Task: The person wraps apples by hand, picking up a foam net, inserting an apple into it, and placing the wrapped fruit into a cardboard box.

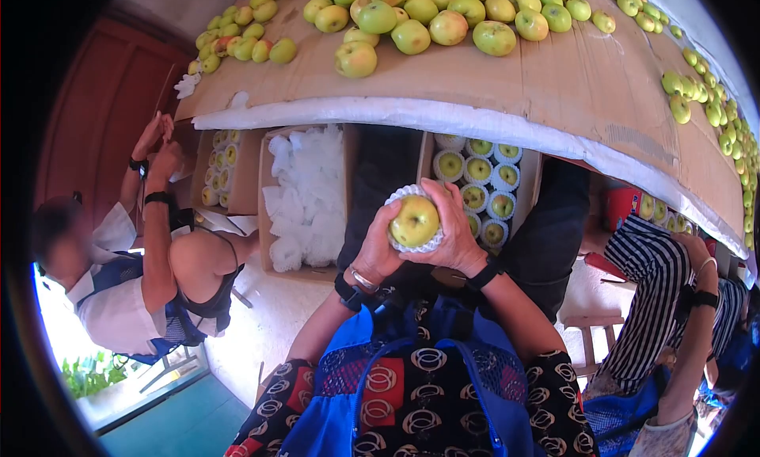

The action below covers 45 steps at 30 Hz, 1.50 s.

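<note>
An apple (415, 222), yellow-green, sits in a white foam net (408, 192) between my two hands, in front of my chest. My left hand (378, 247) wraps the net's left side, with a bracelet and a dark band on the wrist. Around its right side curl the fingers of my right hand (457, 234), also with a dark wristband. Just beyond my right hand, a cardboard box (426, 158) holds rows of netted apples (478, 169). Left of it, another box (345, 189) is filled with loose white foam nets (310, 196).
A cardboard-covered table (507, 93) with a white padded edge carries many loose apples (449, 28). One person (127, 291) sits at left, another in striped trousers (657, 267) at right. A further box of apples (221, 172) stands at left, a red container (621, 206) at right.
</note>
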Available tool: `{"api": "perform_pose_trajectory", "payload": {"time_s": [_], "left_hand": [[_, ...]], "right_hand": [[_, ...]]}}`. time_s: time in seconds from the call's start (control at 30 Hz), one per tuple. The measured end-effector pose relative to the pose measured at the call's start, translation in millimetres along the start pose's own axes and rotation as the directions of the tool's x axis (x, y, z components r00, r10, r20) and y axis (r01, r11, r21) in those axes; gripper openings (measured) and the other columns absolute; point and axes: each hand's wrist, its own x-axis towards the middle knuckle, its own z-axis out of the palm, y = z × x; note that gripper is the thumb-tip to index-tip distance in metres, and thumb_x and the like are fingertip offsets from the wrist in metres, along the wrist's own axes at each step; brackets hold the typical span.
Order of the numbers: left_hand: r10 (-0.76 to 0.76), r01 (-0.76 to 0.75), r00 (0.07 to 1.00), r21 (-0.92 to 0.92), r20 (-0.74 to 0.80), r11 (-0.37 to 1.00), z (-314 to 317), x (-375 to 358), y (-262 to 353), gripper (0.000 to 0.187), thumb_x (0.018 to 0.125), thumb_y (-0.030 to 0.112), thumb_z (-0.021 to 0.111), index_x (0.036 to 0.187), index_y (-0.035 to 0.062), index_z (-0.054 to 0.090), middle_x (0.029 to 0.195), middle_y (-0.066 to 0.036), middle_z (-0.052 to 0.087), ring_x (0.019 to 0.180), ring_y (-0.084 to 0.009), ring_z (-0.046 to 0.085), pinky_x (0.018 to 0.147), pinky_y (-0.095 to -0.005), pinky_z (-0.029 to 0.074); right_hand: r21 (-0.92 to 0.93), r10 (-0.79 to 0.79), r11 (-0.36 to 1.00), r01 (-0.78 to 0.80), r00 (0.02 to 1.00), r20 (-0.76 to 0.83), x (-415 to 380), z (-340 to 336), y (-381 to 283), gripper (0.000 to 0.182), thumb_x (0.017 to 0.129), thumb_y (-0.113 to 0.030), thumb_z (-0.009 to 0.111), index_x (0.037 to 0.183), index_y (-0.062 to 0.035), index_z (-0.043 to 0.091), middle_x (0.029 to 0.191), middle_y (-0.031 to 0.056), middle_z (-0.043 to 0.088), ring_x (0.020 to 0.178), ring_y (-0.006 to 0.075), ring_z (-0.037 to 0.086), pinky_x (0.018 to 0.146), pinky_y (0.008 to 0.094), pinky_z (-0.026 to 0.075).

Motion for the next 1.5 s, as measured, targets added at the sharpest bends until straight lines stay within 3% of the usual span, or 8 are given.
{"api": "perform_pose_trajectory", "payload": {"time_s": [0.27,0.43,0.6,0.8,0.87,0.97,1.3,1.5], "left_hand": [[0.029,-0.028,0.999,-0.028,0.042,0.999,-5.4,5.5,4.1,0.044,0.088,0.029,0.049,0.124,0.0032,0.044,0.121,-0.011,0.051,0.111,-0.0220,0.051,0.096,-0.0357,0.041],[0.188,-0.207,0.972,0.133,0.143,0.969,10.2,15.4,10.7,0.046,0.088,0.024,0.050,0.127,0.0029,0.041,0.124,-0.010,0.048,0.114,-0.0199,0.048,0.096,-0.0344,0.041],[0.119,-0.128,0.991,0.162,0.068,0.978,27.8,16.2,30.8,0.037,0.089,0.028,0.050,0.116,0.0033,0.049,0.111,-0.007,0.056,0.103,-0.0172,0.056,0.089,-0.0318,0.046],[0.087,-0.086,0.996,0.034,-0.011,0.996,12.1,22.4,26.9,0.037,0.088,0.030,0.051,0.112,0.0030,0.051,0.108,-0.009,0.058,0.101,-0.0195,0.057,0.088,-0.0342,0.047],[0.089,-0.089,0.996,0.014,-0.012,0.996,3.5,22.1,31.6,0.037,0.088,0.030,0.052,0.111,0.0023,0.052,0.107,-0.010,0.059,0.099,-0.0202,0.059,0.087,-0.0346,0.048],[0.171,-0.172,0.985,0.120,0.019,0.978,-4.8,27.2,35.3,0.037,0.087,0.031,0.052,0.110,0.0018,0.053,0.106,-0.010,0.059,0.096,-0.0203,0.060,0.085,-0.0340,0.049],[-0.174,0.160,0.982,0.166,0.070,0.973,-36.1,42.1,15.2,0.038,0.087,0.031,0.056,0.113,0.0025,0.054,0.107,-0.008,0.060,0.098,-0.0182,0.059,0.087,-0.0324,0.048],[-0.134,0.142,0.990,0.230,-0.051,0.963,-47.6,58.1,8.4,0.054,0.087,0.046,0.051,0.130,0.0146,0.038,0.130,-0.012,0.044,0.115,-0.0254,0.047,0.089,-0.0497,0.043]], "right_hand": [[0.111,0.090,0.990,-0.091,0.996,0.021,7.4,-19.1,-14.9,0.102,0.048,-0.038,0.084,0.128,0.0013,0.035,0.126,0.0204,0.044,0.123,0.0369,0.037,0.102,0.0456,0.025],[0.047,-0.097,0.995,0.090,0.980,0.174,31.7,-26.9,-11.5,0.095,0.050,-0.032,0.083,0.127,-0.0024,0.037,0.121,0.0147,0.048,0.113,0.0322,0.046,0.095,0.0442,0.033],[-0.120,-0.083,0.987,0.107,0.979,0.188,54.8,-38.1,-16.4,0.089,0.050,-0.031,0.082,0.124,-0.0050,0.041,0.113,0.0132,0.052,0.106,0.0283,0.050,0.092,0.0424,0.034],[0.090,-0.044,0.995,0.035,0.993,0.106,56.1,-46.5,-5.5,0.088,0.057,-0.036,0.080,0.127,-0.0023,0.039,0.120,0.0141,0.049,0.115,0.0293,0.045,0.098,0.0418,0.032],[0.466,0.379,0.800,-0.377,0.921,0.093,56.1,-53.3,11.3,0.075,0.070,-0.035,0.075,0.125,0.0016,0.041,0.120,0.0135,0.051,0.114,0.0260,0.047,0.094,0.0367,0.038],[0.535,0.468,0.567,-0.627,0.779,0.417,56.2,-54.0,15.0,0.058,0.079,-0.030,0.069,0.121,0.0040,0.046,0.113,0.0122,0.056,0.106,0.0197,0.053,0.087,0.0304,0.043],[0.508,0.445,0.275,-0.816,0.576,0.685,12.5,-4.0,42.3,0.043,0.079,-0.026,0.068,0.111,0.0006,0.057,0.099,0.0030,0.061,0.089,0.0090,0.056,0.078,0.0221,0.044],[0.567,0.586,0.193,-0.801,0.557,0.588,2.6,-12.3,82.2,0.044,0.076,-0.024,0.070,0.110,0.0005,0.058,0.101,0.0046,0.061,0.088,0.0110,0.058,0.077,0.0250,0.045]]}}
